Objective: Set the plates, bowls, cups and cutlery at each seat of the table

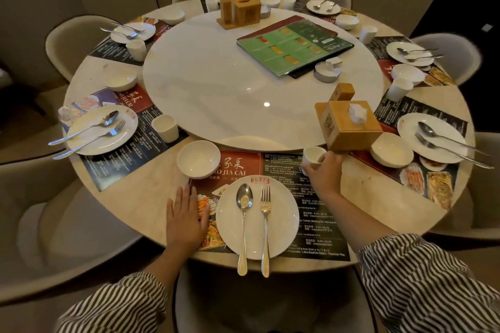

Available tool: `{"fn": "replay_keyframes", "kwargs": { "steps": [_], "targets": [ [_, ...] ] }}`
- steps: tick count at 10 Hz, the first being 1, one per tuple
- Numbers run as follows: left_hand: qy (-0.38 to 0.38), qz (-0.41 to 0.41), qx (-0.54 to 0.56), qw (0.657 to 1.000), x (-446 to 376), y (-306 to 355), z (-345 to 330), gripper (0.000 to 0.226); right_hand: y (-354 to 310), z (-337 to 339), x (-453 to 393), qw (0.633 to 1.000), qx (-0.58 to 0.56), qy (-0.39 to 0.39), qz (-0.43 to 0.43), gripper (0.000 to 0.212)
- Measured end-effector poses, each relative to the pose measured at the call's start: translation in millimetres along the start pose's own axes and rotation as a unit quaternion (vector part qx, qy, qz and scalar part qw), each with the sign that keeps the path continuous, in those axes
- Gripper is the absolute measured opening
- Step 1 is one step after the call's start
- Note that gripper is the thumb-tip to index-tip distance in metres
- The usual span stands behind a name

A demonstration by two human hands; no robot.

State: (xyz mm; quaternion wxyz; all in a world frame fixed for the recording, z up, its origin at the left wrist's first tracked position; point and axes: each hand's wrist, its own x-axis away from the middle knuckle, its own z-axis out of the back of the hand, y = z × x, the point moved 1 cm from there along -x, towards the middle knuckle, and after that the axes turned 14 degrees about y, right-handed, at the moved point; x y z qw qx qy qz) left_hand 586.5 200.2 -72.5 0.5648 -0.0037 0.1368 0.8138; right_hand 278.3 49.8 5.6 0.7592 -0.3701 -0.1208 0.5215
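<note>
Two hands are out: right hand grips a white cup w/ curled fingers, nr the worktop edge of the turning disc. Left hand lies flat, fingers spread, beside the plate w/ spoon & fork.

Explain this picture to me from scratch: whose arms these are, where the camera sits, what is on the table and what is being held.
There is no machine here. A person wears a camera on the head, looking down at their own striped-sleeved arms. The round table has a white turntable in the middle. At the near seat lie a plate with a spoon and fork, plus a bowl. The right hand grips a white cup. The left hand rests flat on the placemat.
</note>
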Motion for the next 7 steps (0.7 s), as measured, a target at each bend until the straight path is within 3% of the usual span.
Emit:
{"fn": "replay_keyframes", "kwargs": {
  "steps": [4, 7],
  "targets": [
    [-0.001, 0.011, 0.007, 1.000, 1, 3, 2, 0.080, -3, -15, 6, 0.997, -0.010, 0.038, -0.059, 0.048],
    [0.016, 0.048, 0.066, 0.997, 4, 11, 6, 0.063, -1, -5, 18, 0.996, -0.033, 0.066, -0.055, 0.063]
  ]
}}
